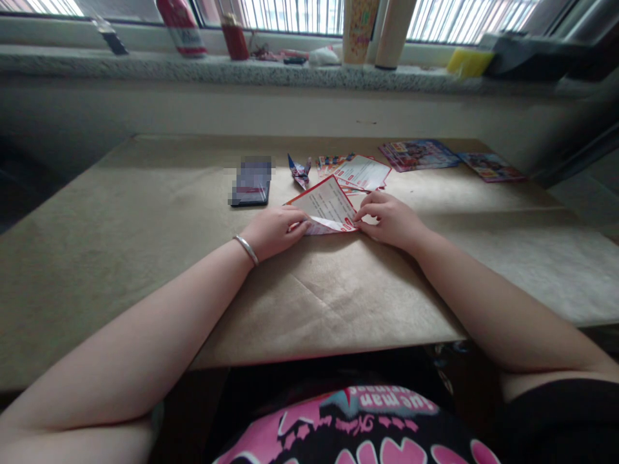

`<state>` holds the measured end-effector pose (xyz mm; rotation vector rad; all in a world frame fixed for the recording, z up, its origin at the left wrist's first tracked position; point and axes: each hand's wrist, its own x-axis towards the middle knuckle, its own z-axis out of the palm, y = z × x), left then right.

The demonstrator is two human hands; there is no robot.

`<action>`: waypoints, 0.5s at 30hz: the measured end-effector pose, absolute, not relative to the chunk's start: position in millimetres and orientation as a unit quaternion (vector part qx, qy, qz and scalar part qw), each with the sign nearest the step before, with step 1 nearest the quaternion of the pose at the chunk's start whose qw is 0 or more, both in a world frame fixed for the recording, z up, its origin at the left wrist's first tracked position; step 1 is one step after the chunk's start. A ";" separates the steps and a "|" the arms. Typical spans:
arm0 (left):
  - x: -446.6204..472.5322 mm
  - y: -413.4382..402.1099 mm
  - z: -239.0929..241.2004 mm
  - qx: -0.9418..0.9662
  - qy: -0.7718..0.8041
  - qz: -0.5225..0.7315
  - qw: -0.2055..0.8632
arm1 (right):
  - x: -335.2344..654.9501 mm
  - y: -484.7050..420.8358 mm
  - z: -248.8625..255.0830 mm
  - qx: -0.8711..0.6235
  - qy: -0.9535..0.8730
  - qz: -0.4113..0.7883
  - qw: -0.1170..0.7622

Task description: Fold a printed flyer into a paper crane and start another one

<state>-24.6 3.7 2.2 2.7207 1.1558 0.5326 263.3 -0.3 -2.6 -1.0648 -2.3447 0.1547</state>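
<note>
A printed sheet of paper [327, 201] with a red border lies turned cornerwise in front of me, its near edge folded up. My left hand [279, 231], a silver bangle on its wrist, has its fingers closed on the paper's left side. At the right end of the fold, my right hand [385, 218] pinches the paper's corner between thumb and fingers. Just behind the paper stands a small folded paper crane [300, 171]. More printed sheets [365, 171] are fanned out behind it to the right.
A phone [252, 182] lies left of the crane. Two stacks of colourful printed paper, one larger [418, 155] and one smaller [492, 167], sit at the table's back right. Along the windowsill [271, 72] stand a red bottle [181, 27], tall containers and a yellow item [469, 62].
</note>
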 end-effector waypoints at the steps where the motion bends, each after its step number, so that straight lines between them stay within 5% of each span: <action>1: -24.0 4.0 2.0 0.900 0.390 0.180 0.073 | 262.9 0.2 -3.1 -0.386 -0.874 0.049 0.290; 15: -19.7 7.9 -3.3 0.898 0.393 0.198 0.022 | 245.8 -13.1 3.8 -0.322 -0.914 0.011 0.247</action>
